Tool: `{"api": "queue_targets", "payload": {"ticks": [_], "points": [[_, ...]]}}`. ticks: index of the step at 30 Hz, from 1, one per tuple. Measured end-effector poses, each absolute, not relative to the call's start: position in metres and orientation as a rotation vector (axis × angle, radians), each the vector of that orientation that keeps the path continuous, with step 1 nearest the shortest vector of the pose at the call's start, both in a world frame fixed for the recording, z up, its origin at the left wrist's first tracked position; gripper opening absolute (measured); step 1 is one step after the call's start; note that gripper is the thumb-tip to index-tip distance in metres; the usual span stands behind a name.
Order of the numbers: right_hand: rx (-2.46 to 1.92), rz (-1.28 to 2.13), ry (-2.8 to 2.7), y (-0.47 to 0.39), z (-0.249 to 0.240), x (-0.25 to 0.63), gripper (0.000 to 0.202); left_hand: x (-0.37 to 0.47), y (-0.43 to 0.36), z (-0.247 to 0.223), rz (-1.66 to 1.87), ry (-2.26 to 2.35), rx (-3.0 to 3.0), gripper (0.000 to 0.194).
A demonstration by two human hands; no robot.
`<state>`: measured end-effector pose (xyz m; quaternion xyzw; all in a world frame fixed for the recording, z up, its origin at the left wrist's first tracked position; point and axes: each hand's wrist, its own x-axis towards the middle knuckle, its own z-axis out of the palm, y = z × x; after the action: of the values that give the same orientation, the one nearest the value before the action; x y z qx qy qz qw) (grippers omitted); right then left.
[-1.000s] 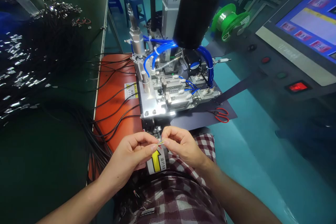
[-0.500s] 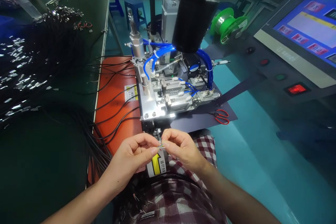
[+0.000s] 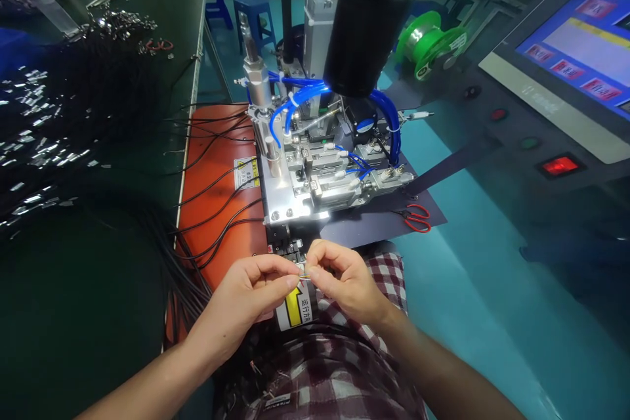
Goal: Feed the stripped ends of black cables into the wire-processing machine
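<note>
Between my two hands is a small set of thin coloured wires (image 3: 304,277). My left hand (image 3: 260,282) pinches them from the left between thumb and forefinger. From the right, my right hand (image 3: 342,279) grips their other side with its fingertips. Most of the wires' length is hidden by my fingers. Just below lies a white label with a yellow arrow (image 3: 293,310), on the front of the machine. The metal machine (image 3: 283,200), with blue air hoses (image 3: 308,88), stands right beyond my hands.
Black cables (image 3: 216,193) run from the machine across an orange board (image 3: 201,164) to a large pile of cables (image 3: 98,92) at left. Red-handled scissors (image 3: 417,218) lie right of the machine. A control panel (image 3: 556,118) and a green wire spool (image 3: 428,46) stand at right.
My hands stay close together, with only a slight shift of the fingertips. The wires now lie flatter between them, where before they fanned out.
</note>
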<state>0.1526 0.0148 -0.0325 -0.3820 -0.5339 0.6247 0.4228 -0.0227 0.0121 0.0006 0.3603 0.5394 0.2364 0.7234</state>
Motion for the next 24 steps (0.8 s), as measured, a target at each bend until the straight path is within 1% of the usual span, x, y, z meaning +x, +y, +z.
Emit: {"api": "queue_targets", "payload": {"ticks": [6, 13, 17, 20, 24], "points": [[-0.91, 1.55, -1.365, 0.015, -0.033, 0.154, 0.01, -0.024, 0.013, 0.001, 0.514, 1.14, 0.78, 0.02], [-0.923, 1.566, -1.317, 0.015, -0.033, 0.15, 0.011, -0.021, 0.012, 0.001, 0.525, 1.18, 0.792, 0.021], [-1.006, 1.584, -1.231, 0.012, -0.034, 0.149, 0.011, -0.02, 0.011, 0.002, 0.525, 1.2, 0.775, 0.02], [-1.075, 1.532, -1.239, 0.007, -0.033, 0.148, 0.007, -0.02, 0.011, 0.002, 0.532, 1.223, 0.775, 0.02], [-1.149, 1.367, -1.324, 0.0, -0.03, 0.144, 0.004, -0.02, 0.01, -0.001, 0.546, 1.238, 0.792, 0.023]]}}
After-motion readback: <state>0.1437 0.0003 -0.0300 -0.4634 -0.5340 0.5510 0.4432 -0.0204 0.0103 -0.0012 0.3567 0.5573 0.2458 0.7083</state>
